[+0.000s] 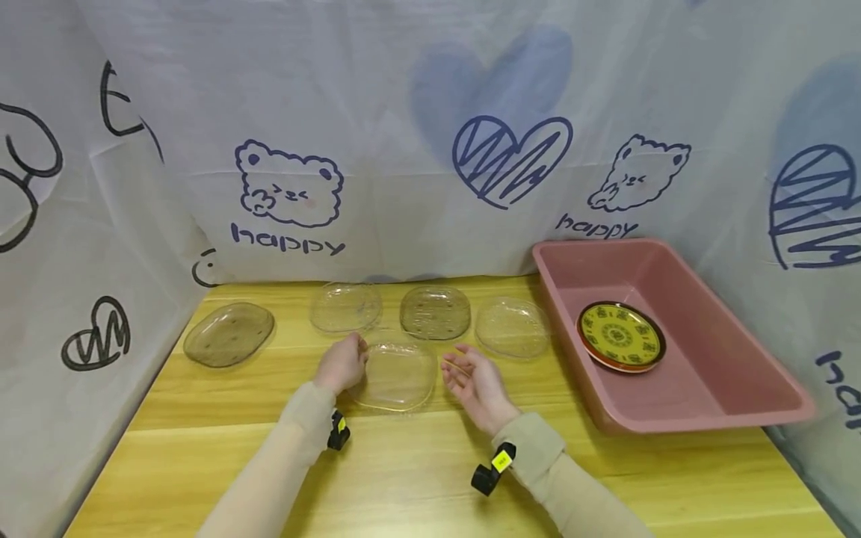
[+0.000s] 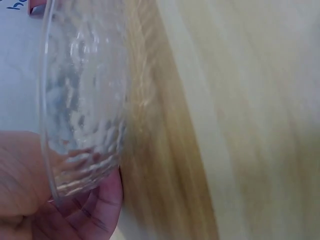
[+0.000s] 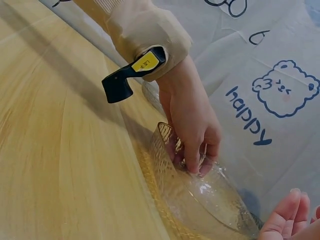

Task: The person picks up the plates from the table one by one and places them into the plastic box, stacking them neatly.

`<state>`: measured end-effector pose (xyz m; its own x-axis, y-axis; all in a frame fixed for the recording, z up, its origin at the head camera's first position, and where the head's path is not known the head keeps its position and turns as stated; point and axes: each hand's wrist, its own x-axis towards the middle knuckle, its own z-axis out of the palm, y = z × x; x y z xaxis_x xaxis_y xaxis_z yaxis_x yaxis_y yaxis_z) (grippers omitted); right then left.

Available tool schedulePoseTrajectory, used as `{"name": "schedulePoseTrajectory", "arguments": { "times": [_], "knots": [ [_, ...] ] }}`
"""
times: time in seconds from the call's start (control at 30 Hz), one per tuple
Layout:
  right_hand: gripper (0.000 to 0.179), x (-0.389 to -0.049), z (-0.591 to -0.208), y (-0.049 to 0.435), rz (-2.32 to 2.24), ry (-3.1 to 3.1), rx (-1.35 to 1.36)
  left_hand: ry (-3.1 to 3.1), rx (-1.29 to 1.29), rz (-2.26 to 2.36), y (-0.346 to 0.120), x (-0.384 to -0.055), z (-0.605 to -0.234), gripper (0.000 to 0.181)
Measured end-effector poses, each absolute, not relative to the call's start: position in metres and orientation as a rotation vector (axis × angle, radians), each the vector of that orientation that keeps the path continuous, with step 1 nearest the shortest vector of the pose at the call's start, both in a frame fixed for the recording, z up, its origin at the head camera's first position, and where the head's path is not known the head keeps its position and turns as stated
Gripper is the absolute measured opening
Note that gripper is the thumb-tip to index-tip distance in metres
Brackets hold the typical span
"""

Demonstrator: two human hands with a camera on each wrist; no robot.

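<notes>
Your left hand [image 1: 341, 364] grips the left rim of a clear, rounded-square plastic dish [image 1: 398, 376], fingers curled over its edge; the dish sits on the yellow wooden counter [image 1: 417, 478] near you, in the middle. Your right hand [image 1: 474, 381] hovers just beside the dish's right edge, palm up, fingers relaxed and holding nothing. Farther back runs a row of similar dishes: a smoky brown one [image 1: 229, 334] at far left, a clear one [image 1: 345, 307], another smoky one [image 1: 435, 311] and a clear one [image 1: 513, 327]. At right a pink plastic tub [image 1: 733, 388] holds a yellow patterned round plate [image 1: 620, 336], leaning against its left wall.
</notes>
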<state>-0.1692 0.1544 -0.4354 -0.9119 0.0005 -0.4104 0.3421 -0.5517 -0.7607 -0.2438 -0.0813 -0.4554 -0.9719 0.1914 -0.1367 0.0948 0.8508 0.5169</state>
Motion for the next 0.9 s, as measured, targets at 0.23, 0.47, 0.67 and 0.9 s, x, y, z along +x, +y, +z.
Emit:
{"name": "schedulePoseTrajectory", "arguments": {
  "times": [0.23, 0.47, 0.67, 0.9],
  "knots": [
    [0.049, -0.167, -0.437, 0.153, -2.524, 1.401, 0.522, 2.818, 0.204, 0.815, -0.082, -0.242, -0.456, 0.02],
    [0.047, -0.162, -0.443, 0.154, -2.507, 1.411, 0.521, 2.834, 0.214, 0.787, -0.082, -0.238, -0.461, 0.02],
    [0.053, -0.158, -0.448, 0.156, -2.465, 1.435, 0.504, 2.85, 0.205, 0.801, -0.084, -0.235, -0.468, 0.021],
    [0.048, -0.163, -0.438, 0.16, -2.452, 1.496, 0.487, 2.818, 0.232, 0.902, -0.086, -0.236, -0.46, 0.022]
  ]
}}
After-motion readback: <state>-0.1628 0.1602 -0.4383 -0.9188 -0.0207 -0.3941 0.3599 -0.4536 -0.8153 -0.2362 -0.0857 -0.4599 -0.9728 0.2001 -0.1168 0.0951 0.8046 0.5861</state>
